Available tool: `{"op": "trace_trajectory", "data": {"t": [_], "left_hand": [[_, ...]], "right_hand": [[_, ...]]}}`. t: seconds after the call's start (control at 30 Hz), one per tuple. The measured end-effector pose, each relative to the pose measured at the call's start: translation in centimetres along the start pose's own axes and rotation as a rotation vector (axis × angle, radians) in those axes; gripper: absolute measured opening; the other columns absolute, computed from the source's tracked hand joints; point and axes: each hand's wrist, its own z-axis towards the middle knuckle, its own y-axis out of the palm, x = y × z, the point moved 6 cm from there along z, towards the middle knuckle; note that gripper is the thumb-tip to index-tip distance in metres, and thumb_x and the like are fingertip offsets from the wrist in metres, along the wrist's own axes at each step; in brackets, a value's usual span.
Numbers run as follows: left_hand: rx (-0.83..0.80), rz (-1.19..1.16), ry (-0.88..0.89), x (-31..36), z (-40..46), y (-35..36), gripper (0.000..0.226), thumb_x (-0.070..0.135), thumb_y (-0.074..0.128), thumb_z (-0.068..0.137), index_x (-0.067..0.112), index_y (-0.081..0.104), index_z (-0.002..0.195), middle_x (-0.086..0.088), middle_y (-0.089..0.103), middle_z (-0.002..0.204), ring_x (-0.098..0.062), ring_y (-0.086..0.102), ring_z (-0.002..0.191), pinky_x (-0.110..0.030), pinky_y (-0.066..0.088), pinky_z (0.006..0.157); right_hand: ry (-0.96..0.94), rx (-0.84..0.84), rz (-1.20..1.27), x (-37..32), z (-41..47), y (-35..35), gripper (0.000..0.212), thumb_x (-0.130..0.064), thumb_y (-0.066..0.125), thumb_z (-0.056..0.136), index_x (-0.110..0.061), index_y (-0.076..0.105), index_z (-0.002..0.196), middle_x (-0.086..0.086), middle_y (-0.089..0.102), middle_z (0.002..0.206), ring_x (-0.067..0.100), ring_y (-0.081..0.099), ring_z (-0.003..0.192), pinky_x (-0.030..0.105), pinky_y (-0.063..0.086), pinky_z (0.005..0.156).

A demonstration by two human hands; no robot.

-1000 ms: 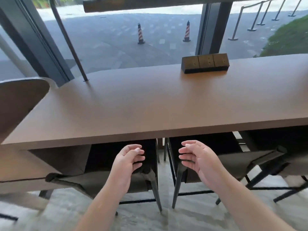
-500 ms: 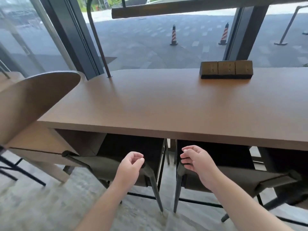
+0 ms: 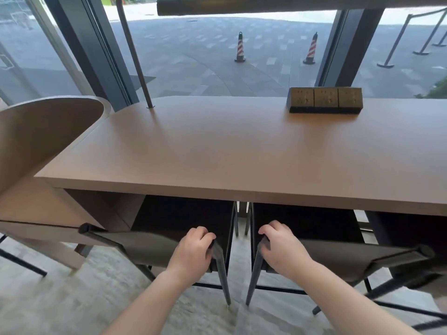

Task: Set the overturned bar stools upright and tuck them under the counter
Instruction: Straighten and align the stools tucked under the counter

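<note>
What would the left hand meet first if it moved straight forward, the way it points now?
Probably the dark space under the counter; the left hand already grips the left stool. Depth there is unclear.

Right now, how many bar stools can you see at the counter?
2 clearly: the left stool, gripped by the left hand, and the right stool, gripped by the right hand, both upright under the counter. Dark shapes farther right may be another stool.
</note>
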Motion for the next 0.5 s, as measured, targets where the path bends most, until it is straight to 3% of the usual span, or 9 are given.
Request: {"op": "trace_trajectory", "data": {"t": [0.13, 0.27, 0.43, 0.5], "left_hand": [[0.002, 0.026, 0.09, -0.37, 0.16, 0.35, 0.036, -0.001, 0.077, 0.074, 0.003, 0.071, 0.11, -0.008, 0.065, 0.103, -0.026, 0.063, 0.089, -0.039, 0.058, 0.065], [-0.032, 0.07, 0.163, -0.68, 0.38, 0.59, 0.04, 0.0, 0.08, 0.072, 0.005, 0.07, 0.111, -0.007, 0.065, 0.105, -0.025, 0.062, 0.089, -0.037, 0.058, 0.065], [-0.066, 0.106, 0.205, -0.75, 0.33, 1.0, 0.052, -0.003, 0.085, 0.061, 0.007, 0.07, 0.11, -0.005, 0.066, 0.106, -0.021, 0.062, 0.088, -0.029, 0.056, 0.065], [-0.07, 0.103, 0.214, -0.77, 0.25, 1.09, 0.052, -0.003, 0.085, 0.061, 0.007, 0.07, 0.11, -0.006, 0.066, 0.107, -0.022, 0.063, 0.091, -0.029, 0.057, 0.068]], "right_hand": [[-0.142, 0.03, -0.262, -0.66, 0.01, 0.47, 0.034, -0.012, 0.056, 0.091, -0.017, 0.058, 0.124, 0.0, 0.054, 0.121, 0.021, 0.047, 0.107, 0.029, 0.047, 0.082], [-0.176, 0.013, -0.347, -0.76, 0.02, 0.95, 0.038, -0.003, 0.061, 0.082, -0.015, 0.06, 0.117, 0.002, 0.053, 0.118, 0.024, 0.047, 0.105, 0.032, 0.046, 0.083], [-0.187, 0.063, -0.392, -0.76, -0.29, 0.52, 0.046, 0.006, 0.078, 0.051, -0.01, 0.069, 0.094, 0.007, 0.064, 0.1, 0.028, 0.059, 0.086, 0.036, 0.054, 0.064], [-0.195, 0.061, -0.396, -0.64, -0.35, 0.59, 0.048, 0.009, 0.077, 0.049, -0.009, 0.069, 0.093, 0.008, 0.064, 0.099, 0.028, 0.059, 0.084, 0.036, 0.054, 0.062]]}}
